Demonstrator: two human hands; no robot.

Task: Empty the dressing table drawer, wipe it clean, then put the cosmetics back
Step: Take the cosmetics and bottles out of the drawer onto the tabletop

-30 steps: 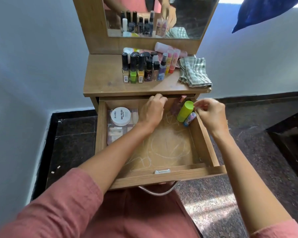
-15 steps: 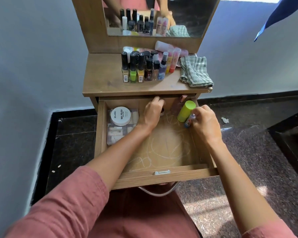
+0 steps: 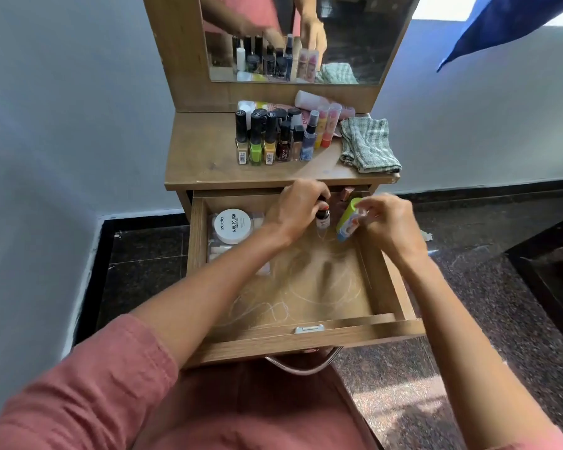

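The wooden drawer (image 3: 306, 339) is pulled out under the dressing table top (image 3: 202, 157), its floor marked with white scribbles. My left hand (image 3: 294, 207) is closed on a small dark nail polish bottle (image 3: 322, 219) at the back of the drawer. My right hand (image 3: 387, 222) grips a small blue tube (image 3: 346, 230) that lies against a lime-green bottle (image 3: 348, 214) at the back right. A white round nail polish remover tub (image 3: 233, 225) rests on clear packets at the drawer's left.
Several nail polish bottles (image 3: 262, 141) and tubes stand on the table top below the mirror (image 3: 306, 37). A folded green checked cloth (image 3: 368, 146) lies at the top's right end. A copper lipstick (image 3: 346, 193) sits at the drawer's back. Dark stone floor surrounds the table.
My left hand has closed on a nail polish bottle and drawn it out from the drawer's back. My right hand dropped into the drawer and took hold of the blue tube.
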